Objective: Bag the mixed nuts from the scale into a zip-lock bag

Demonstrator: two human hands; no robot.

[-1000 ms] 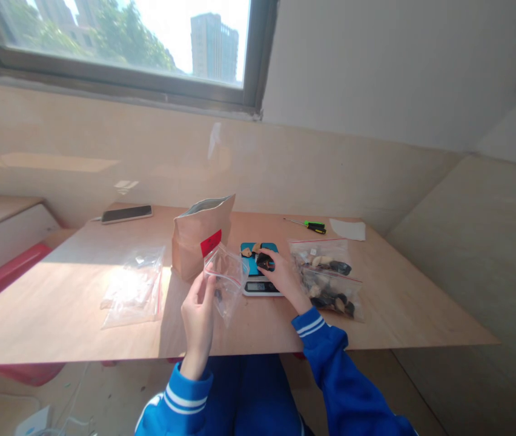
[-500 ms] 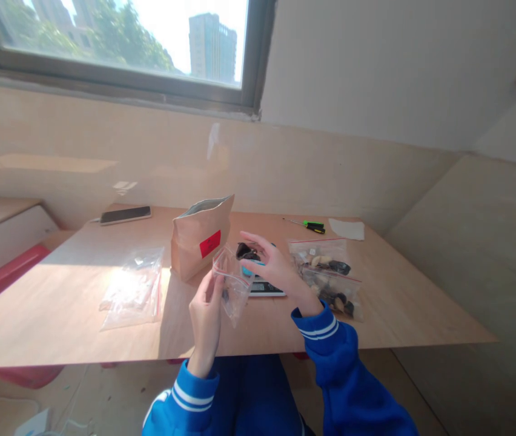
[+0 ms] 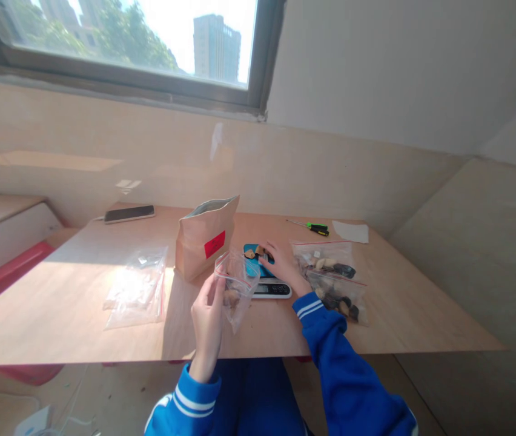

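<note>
Partly, scale [image 3: 280, 290] was hidden: clear bag [image 3: 242, 287] covered its left front corner, right hand [image 3: 285, 266] its right side; reading was too small to make out. Dried pieces [image 3: 251, 254] lay on scale's blue top, directly at right hand's fingers; whether these were closed on one piece, could not tell. Left hand [image 3: 206, 312] had fingers pinched on clear bag's upper edge; contents looked blurred behind plastic.

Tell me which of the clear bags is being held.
The clear bag pinched in the left hand; the two filled bags on the right and the flat bags on the left lie on the table.
</note>
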